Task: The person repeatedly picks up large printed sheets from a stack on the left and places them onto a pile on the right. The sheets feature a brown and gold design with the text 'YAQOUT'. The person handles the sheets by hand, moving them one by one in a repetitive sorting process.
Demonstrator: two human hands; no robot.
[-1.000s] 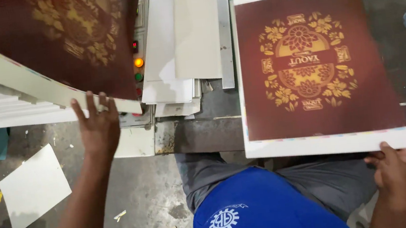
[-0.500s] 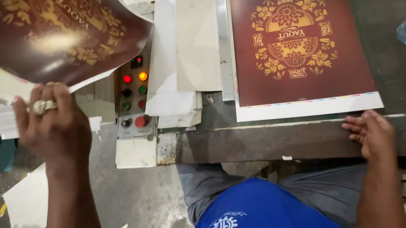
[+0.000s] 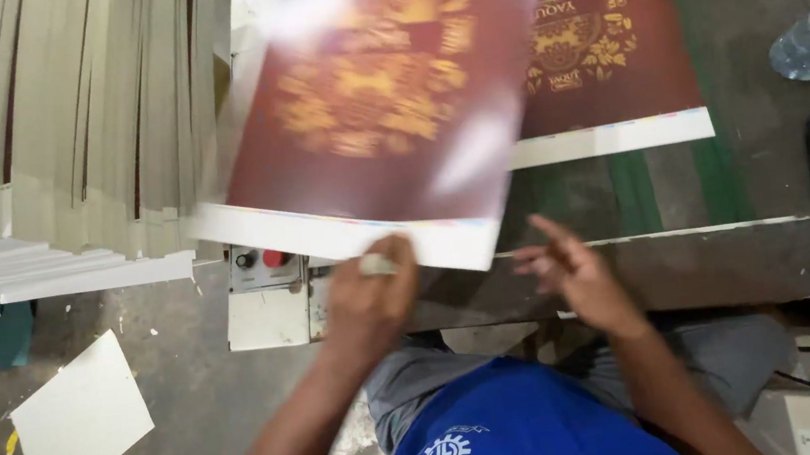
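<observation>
**A:** Head view, what's the left hand (image 3: 369, 296) got?

**B:** It's pinching the white bottom edge of a maroon printed sheet (image 3: 382, 99) with gold ornament, blurred, across the centre top of the frame.

**A:** And the right hand (image 3: 576, 275)?

**B:** Fingers spread, holding nothing, centre right above the workbench (image 3: 730, 264). Another printed sheet (image 3: 615, 35) lies flat at upper right; a stack of sheets (image 3: 65, 143) sits upper left.

A dark, worn counter (image 3: 789, 257) with green strips (image 3: 637, 193) fills the view from 1 to 3 o'clock. At 9 o'clock, pale cardboard stacks (image 3: 65, 143) fan out. Below, at 7 o'clock, a stained concrete floor (image 3: 193, 400) carries a loose white card (image 3: 79, 417). A small control box with a red button (image 3: 273, 259) sits near centre.
</observation>
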